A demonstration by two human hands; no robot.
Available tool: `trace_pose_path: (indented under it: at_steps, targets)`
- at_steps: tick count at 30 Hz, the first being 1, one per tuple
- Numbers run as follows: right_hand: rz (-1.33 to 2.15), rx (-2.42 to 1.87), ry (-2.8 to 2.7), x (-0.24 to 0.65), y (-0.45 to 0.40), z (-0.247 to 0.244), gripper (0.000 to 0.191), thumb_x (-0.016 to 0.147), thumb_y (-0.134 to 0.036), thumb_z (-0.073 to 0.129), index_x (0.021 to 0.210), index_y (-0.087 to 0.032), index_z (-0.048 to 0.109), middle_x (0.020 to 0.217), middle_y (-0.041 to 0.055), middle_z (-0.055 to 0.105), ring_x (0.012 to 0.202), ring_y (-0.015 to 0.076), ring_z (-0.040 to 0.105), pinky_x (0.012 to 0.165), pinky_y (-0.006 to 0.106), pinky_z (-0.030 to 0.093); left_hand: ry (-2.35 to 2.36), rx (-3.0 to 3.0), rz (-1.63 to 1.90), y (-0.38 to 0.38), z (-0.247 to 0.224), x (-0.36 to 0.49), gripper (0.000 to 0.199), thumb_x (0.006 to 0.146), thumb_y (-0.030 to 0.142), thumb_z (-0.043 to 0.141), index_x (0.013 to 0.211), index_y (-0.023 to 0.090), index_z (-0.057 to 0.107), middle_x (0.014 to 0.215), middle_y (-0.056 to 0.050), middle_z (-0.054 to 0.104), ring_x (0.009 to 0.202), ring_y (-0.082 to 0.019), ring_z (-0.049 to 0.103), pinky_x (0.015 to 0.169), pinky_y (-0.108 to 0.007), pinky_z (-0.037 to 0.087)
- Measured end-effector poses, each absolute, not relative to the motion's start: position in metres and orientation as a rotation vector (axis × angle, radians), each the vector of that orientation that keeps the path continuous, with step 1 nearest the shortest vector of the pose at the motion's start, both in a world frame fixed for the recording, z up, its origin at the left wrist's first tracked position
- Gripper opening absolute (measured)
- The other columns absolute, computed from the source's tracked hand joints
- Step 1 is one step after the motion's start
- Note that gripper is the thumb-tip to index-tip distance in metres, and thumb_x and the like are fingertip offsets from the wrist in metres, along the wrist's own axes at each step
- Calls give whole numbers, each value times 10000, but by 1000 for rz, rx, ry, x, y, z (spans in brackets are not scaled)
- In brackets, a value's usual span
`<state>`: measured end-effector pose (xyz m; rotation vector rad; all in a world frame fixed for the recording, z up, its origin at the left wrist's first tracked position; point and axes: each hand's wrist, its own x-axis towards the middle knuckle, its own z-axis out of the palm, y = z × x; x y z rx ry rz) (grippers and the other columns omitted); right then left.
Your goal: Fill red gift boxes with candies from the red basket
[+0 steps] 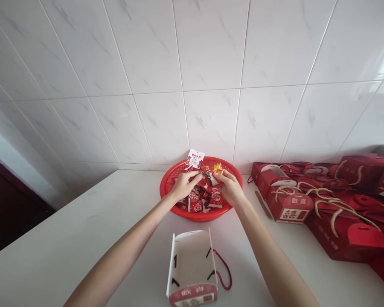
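Note:
A red plastic basket (203, 216) of wrapped candies stands against the tiled wall. Above its contents, my right hand (229, 185) pinches a red and gold candy packet (213, 170). Closed at the left side of the same packet, my left hand (187, 185) has its thumb and fingers together; whether it grips the packet or another piece cannot be made out. A white and red printed packet (195, 159) leans up at the basket's back rim. Nearer to me sits an open gift box (193, 260) with a white inside, black slots and a red cord handle (225, 273).
Many red gift boxes (291, 207) with rope handles crowd the right side of the white countertop (92, 213). A thin brown strip (263, 204) lies between them and the basket. The tiled wall (211, 115) bounds the back.

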<state>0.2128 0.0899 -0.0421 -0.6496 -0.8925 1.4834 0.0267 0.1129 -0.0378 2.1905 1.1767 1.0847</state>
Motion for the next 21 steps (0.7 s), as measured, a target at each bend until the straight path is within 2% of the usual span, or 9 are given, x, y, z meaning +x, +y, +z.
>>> trace_pose_path:
  at_steps: [4,12,15,18,21]
  targets:
    - [1484,-639,-896,213,92,-44,374,558,-397,896,808,-194,705,807,25,743,711,174,673,625,281,563,1137,2223,1057,112,-37,27,443,927,524,484,671,174,573,650,12,576,667,-152,528,652,-253,425]
    - [1514,-687,-840,213,91,-42,323,597,-379,893,773,-196,693,843,43,747,784,204,697,681,309,604,1110,2213,1013,111,-36,28,429,921,526,498,670,183,558,637,16,560,642,-146,516,636,-258,415]
    - [1522,-687,-844,212,91,-42,327,593,-376,897,770,-191,693,826,46,747,764,202,695,694,313,614,1167,2190,998,114,-38,27,445,924,544,459,682,188,571,655,-4,597,663,-171,557,646,-275,442]
    - [1481,-705,-777,213,94,-43,308,604,-373,891,741,-190,686,774,35,737,719,183,685,662,281,603,1237,2177,955,119,-41,26,471,961,493,363,724,184,628,740,-42,686,748,-206,640,714,-301,492]
    - [1439,-706,-684,213,97,-44,253,631,-341,872,728,-196,690,765,23,738,730,182,687,652,274,602,1315,2184,862,122,-43,24,373,929,398,421,868,180,717,866,-57,755,833,-227,694,766,-307,512]
